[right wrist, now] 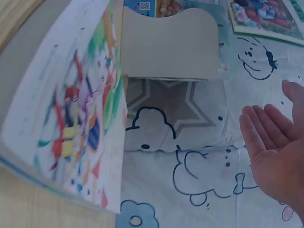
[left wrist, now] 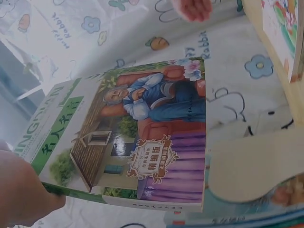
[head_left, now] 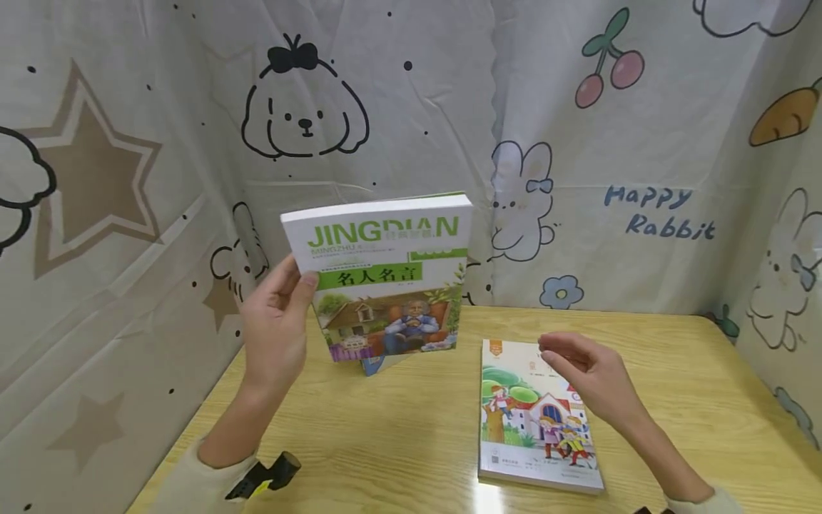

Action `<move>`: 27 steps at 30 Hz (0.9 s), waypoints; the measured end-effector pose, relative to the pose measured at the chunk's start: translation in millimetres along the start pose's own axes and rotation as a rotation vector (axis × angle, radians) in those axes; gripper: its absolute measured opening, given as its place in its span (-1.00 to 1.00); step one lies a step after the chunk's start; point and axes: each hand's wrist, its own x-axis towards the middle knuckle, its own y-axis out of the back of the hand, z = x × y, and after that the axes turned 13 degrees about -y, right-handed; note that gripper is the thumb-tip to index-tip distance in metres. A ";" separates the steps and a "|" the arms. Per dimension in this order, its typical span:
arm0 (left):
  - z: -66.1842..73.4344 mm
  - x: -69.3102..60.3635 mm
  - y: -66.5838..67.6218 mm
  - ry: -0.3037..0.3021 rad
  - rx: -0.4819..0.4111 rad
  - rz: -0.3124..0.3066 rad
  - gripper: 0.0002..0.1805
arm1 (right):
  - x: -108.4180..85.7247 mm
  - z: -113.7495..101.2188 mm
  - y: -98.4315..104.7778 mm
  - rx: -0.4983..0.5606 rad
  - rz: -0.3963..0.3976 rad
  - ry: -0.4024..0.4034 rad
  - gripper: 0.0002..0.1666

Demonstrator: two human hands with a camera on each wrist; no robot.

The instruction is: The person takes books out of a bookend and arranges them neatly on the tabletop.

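Observation:
My left hand (head_left: pixel 276 325) grips a paperback book (head_left: pixel 392 282) by its left edge, thumb on the front cover, and holds it upright above the table. Green "JINGDIAN" lettering and a picture of a seated figure in an armchair show on that cover, also in the left wrist view. On the table to the right lies a second book (head_left: pixel 533 428), its cover drawn with children, a tree and a house. Over its upper right part hovers my right hand (head_left: pixel 594 375), holding nothing. The right wrist view shows that hand's fingers (right wrist: pixel 268 126) loosely extended.
A cream bookend panel (right wrist: pixel 171 45) stands with blue-covered books (left wrist: pixel 228 217) beside it. In the head view the held book mostly hides them, leaving a blue corner (head_left: pixel 374 365). Patterned cloth (head_left: pixel 424 107) hangs behind and beside the wooden table (head_left: pixel 398 442).

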 end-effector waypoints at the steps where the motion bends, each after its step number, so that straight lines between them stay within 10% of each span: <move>1: -1.4 -1.8 -3.4 0.002 -0.012 -0.012 -0.60 | 1.7 -2.7 -1.3 0.020 -0.013 0.023 -0.67; 14: -6.5 -21.1 -37.9 0.030 -0.144 -0.139 -0.61 | 4.9 -36.7 -28.5 0.210 -0.220 0.177 -0.44; 27: -10.2 -28.5 -53.5 0.057 -0.225 -0.220 -0.59 | 5.0 -33.3 -27.8 0.165 -0.061 0.293 -0.55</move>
